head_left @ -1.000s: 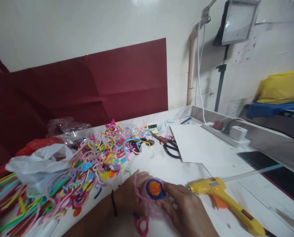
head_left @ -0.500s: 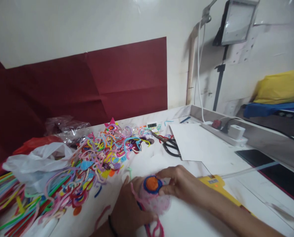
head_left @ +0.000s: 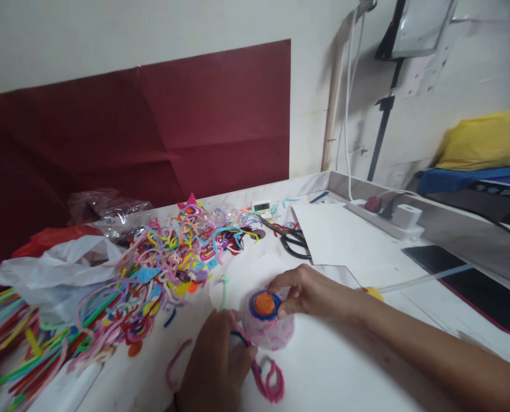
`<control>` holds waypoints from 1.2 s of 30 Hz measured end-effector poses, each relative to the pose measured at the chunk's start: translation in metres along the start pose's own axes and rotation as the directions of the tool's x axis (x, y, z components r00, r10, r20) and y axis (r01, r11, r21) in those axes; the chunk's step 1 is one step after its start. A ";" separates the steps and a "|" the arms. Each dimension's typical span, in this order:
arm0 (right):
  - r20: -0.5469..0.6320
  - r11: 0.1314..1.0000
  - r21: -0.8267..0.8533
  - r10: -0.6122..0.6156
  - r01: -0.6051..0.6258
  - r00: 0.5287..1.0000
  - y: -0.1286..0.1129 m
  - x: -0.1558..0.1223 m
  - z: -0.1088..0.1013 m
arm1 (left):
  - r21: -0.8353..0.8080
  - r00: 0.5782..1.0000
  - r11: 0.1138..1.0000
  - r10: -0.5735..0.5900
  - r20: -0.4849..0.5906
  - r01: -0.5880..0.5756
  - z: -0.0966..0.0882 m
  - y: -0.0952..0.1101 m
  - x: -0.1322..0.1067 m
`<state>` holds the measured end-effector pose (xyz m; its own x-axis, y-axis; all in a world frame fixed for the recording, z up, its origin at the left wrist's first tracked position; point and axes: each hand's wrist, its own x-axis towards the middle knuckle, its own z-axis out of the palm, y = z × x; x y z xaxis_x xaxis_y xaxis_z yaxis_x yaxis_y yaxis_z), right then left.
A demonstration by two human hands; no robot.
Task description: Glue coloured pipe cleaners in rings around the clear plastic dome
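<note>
A pale pink, fuzzy rounded craft piece (head_left: 274,336) stands on the white work surface in front of me. On its top sits an orange disc ringed in blue (head_left: 264,305). My right hand (head_left: 300,292) pinches the rim of that disc between thumb and fingers. At the left side, my left hand (head_left: 216,357) is closed on a pink and blue pipe cleaner strip (head_left: 257,366) next to the piece. The strip's lower end curls into a pink loop on the surface. My left palm hides where the strip meets the piece.
Pipe cleaner scraps (head_left: 169,269) are heaped at left beside a white plastic bag (head_left: 62,274). Black-handled scissors (head_left: 295,243) lie behind my hands, near white board (head_left: 341,232). A power strip (head_left: 379,220) and a phone (head_left: 465,286) are at right. My right forearm mostly covers a yellow tool (head_left: 373,293).
My view has tilted down slightly. My left hand has shifted left and lower, uncovering the pink loop. The right hand stays at the disc, and its forearm now covers most of the yellow tool.
</note>
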<state>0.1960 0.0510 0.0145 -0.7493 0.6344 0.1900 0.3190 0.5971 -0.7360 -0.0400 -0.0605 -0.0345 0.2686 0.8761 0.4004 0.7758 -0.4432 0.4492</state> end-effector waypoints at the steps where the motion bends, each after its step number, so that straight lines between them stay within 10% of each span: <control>1: 0.001 1.000 0.003 -0.001 0.001 1.000 0.001 0.000 0.000 | 0.030 1.000 0.999 0.012 -0.029 -0.011 -0.003 0.000 -0.006; 11: -0.010 1.000 0.004 0.015 -0.014 1.000 0.003 0.000 0.001 | 0.117 0.972 0.965 0.234 0.011 -0.234 -0.001 0.011 -0.010; 20: -0.006 1.000 0.011 0.012 -0.012 1.000 0.005 -0.001 0.002 | 0.132 0.985 0.979 0.164 -0.054 -0.155 -0.033 0.002 -0.021; 29: -0.026 1.000 -0.016 -0.004 0.004 1.000 0.006 -0.002 0.002 | 0.230 0.852 0.824 0.476 0.216 -0.518 0.006 0.024 -0.008; 36: -0.014 1.000 0.004 -0.008 0.008 1.000 0.010 0.000 0.002 | 0.057 0.926 0.926 0.370 0.070 -0.374 -0.009 0.033 -0.012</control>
<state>0.1983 0.0556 0.0063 -0.7437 0.6363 0.2051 0.3102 0.6002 -0.7372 -0.0223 -0.0871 -0.0174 0.5760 0.6605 0.4817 0.6498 -0.7274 0.2204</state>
